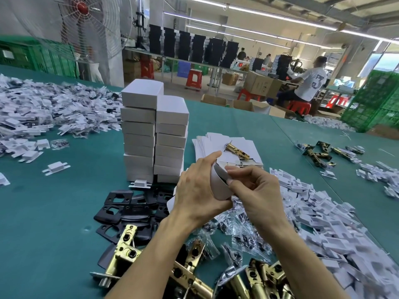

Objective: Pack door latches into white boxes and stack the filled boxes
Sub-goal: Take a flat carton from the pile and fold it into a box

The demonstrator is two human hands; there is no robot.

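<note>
So, white box [218, 184]: it was held up off the worktop [54, 212] between both hands, right above the parts piles. My guess is that was so the flap could be tucked with nothing in the way.
Left hand [198, 190]: wrapped round the box body, curled onto it with the thumb up on top. It looked like the steadying hand.
Right hand [257, 190]: its fingers [241, 169] pinched the curved end flap, apparently bending it in to close.
Contents: couldn't tell if a latch was already inside, since the hands hid it.
Stacks [154, 134]: two columns of closed boxes stood side by side just beyond the hands, handy for adding the next one.
Flat blanks [216, 143]: lay right of the stacks with one brass latch [237, 150] resting on top.
Loose latches [259, 281]: heaped at the near edge, with black plates [121, 203] and screw bags [244, 231] beside them, all within easy reach.
</note>
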